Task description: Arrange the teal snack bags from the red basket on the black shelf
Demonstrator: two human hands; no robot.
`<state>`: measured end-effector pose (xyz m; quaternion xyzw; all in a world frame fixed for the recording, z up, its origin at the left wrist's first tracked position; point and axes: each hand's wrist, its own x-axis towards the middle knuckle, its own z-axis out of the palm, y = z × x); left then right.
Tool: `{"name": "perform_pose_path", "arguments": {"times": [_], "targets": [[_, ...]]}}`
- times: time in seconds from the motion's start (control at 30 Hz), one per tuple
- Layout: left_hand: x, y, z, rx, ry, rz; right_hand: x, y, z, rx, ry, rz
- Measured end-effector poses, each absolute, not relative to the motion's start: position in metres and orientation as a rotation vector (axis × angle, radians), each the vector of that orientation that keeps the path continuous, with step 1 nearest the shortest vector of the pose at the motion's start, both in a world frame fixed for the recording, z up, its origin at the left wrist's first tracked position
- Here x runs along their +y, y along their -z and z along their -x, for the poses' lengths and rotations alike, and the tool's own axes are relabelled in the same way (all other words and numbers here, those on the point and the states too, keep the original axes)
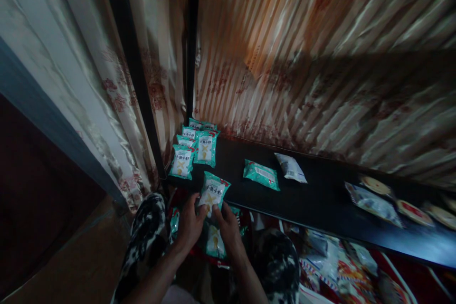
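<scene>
Packet (214, 191), teal and white, is at lower centre of the frame, clamped between left hand (192, 221) and right hand (228, 228); similar packets (205, 148) rest on the black shelf (320, 194), left of centre.

The left hand (191, 221) and right hand (229, 225) are gripping a green-and-white packet (213, 192) near the front edge of a black shelf (230, 161); matching packets (181, 161) are sitting clustered at its left end, and a pleated curtain (285, 80) is hanging behind.
</scene>
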<state>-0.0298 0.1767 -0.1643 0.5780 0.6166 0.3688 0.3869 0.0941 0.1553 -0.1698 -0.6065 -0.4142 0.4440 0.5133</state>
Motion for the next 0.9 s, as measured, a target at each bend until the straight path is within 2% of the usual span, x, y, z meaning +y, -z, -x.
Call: {"name": "perform_pose_path", "arguments": {"times": [0.27,0.57,0.9], "targets": [[0.186,0.156,0.026,1.542,-0.935,-1.516,0.166,0.159,-0.1,-1.147,-0.887,1.604],[0.208,0.169,0.02,1.503,-1.075,-1.636,0.195,0.154,-0.103,-1.146,-0.837,1.563],[0.231,0.18,0.012,1.42,-1.064,-1.805,0.229,0.161,-0.112,-1.214,-0.778,1.638]]}}
